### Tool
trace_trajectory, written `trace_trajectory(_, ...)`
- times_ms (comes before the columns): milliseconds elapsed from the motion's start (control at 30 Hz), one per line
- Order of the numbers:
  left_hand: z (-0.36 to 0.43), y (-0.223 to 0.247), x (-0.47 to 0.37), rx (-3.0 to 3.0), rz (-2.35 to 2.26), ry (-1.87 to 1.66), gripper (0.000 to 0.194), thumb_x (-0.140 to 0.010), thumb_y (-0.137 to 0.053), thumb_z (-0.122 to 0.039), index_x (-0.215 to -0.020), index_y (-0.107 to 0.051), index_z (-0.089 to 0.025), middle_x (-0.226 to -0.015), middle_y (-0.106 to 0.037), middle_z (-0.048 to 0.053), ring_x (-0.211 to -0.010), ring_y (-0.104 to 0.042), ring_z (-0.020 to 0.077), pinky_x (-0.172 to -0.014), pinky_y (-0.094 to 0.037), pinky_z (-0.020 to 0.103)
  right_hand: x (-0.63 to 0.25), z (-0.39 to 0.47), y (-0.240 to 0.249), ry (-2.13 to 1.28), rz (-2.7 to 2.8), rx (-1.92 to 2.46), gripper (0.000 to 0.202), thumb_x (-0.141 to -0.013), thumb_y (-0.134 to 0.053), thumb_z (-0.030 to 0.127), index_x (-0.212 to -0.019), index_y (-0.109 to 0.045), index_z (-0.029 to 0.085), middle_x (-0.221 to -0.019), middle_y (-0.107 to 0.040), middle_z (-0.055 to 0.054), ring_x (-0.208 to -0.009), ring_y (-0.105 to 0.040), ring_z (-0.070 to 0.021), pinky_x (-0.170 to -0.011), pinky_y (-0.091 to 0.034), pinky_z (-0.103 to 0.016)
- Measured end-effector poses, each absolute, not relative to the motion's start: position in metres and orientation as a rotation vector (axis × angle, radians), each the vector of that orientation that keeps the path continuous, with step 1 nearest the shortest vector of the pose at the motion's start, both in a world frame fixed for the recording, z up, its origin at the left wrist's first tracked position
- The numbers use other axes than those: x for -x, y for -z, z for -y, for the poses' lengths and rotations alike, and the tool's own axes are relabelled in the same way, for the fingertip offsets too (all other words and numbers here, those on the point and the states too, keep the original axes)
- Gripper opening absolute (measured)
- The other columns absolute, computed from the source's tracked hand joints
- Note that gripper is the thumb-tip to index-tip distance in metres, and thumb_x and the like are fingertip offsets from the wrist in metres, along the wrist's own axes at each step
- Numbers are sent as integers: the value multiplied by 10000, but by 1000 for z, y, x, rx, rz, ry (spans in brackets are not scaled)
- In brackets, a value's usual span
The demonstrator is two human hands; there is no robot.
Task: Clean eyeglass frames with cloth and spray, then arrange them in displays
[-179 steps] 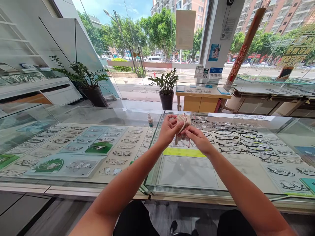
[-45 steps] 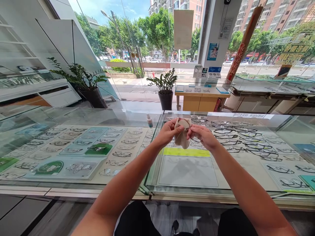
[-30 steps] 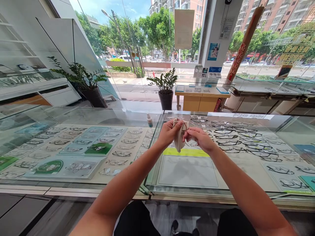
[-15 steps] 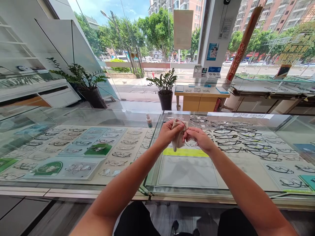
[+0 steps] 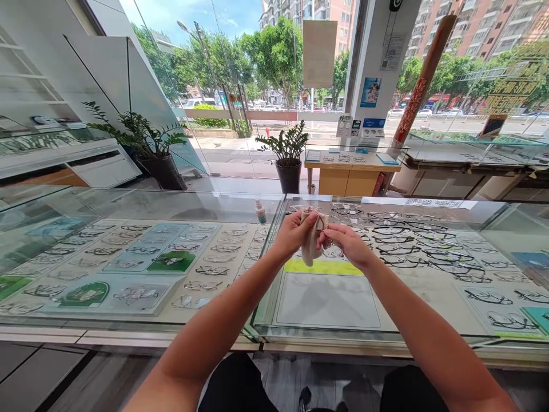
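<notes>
My left hand (image 5: 292,234) is closed around a beige cloth (image 5: 309,253), whose lower end hangs below the fingers. The cloth is folded over one side of a pair of eyeglasses (image 5: 333,248), hiding that part. With closed fingers, my right hand (image 5: 350,245) grips the eyeglasses by their thin reddish frame. One lens shows below the right fingers. Both hands are close together above the glass display counter (image 5: 328,332).
Beneath the glass lie rows of eyeglass frames (image 5: 397,239) and a white panel (image 5: 328,297). A small spray bottle (image 5: 261,213) stands on the counter to the left. Potted plants (image 5: 288,171) and a wooden display table (image 5: 351,177) are farther back by the window.
The cloth has shifted slightly over the glasses, its hanging end now a little farther right. Both hands keep their grip and have barely moved.
</notes>
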State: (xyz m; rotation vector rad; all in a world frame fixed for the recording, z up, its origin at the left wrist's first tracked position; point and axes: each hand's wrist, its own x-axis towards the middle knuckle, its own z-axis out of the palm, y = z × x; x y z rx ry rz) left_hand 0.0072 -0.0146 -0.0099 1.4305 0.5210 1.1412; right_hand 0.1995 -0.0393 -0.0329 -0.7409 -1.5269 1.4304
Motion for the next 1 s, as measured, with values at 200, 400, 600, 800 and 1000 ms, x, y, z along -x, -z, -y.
trace_trajectory(200,6,13,-7,-1355,-508,-1124,611,-890,-767,-773,-848,-712,-166,-653,-699,19,-589,-637,147,-579,-512,262,-202,40,28,-1401,1457,720,361,-978,-726,560,-857,-776,223,-897,-772,-61,-884,-655,-220,-865,-490,-371)
trace_trajectory(400,-8,28,-8,-1213,-617,-1210,693,-741,-876,-802,-921,-758,-143,-770,-709,16,-702,-602,131,-649,-485,236,-212,41,13,-1223,1244,672,313,-908,-825,569,-849,-833,261,-1067,-768,-60,-1135,-652,-242,-982,-494,-353)
trace_trajectory(600,1,34,-9,-1344,-659,-992,721,-807,-795,-839,-886,-737,-125,-760,-675,27,-692,-573,133,-643,-434,241,-211,37,15,-1135,1162,707,350,-842,-869,627,-863,-853,278,-1133,-716,-66,-1144,-607,-243,-870,-500,-330)
trace_trajectory(800,7,33,-9,-1418,-622,-914,699,-844,-765,-831,-832,-716,-135,-712,-628,20,-679,-560,144,-625,-424,252,-209,37,17,-1134,1173,741,409,-820,-869,680,-874,-848,275,-1096,-725,-69,-1017,-593,-230,-769,-479,-325)
trace_trajectory(1000,8,32,-8,-1433,-592,-910,676,-860,-771,-807,-820,-714,-135,-697,-619,20,-705,-595,164,-656,-467,270,-210,38,13,-1183,1149,727,415,-792,-898,663,-875,-847,260,-1099,-716,-60,-935,-568,-198,-722,-448,-303)
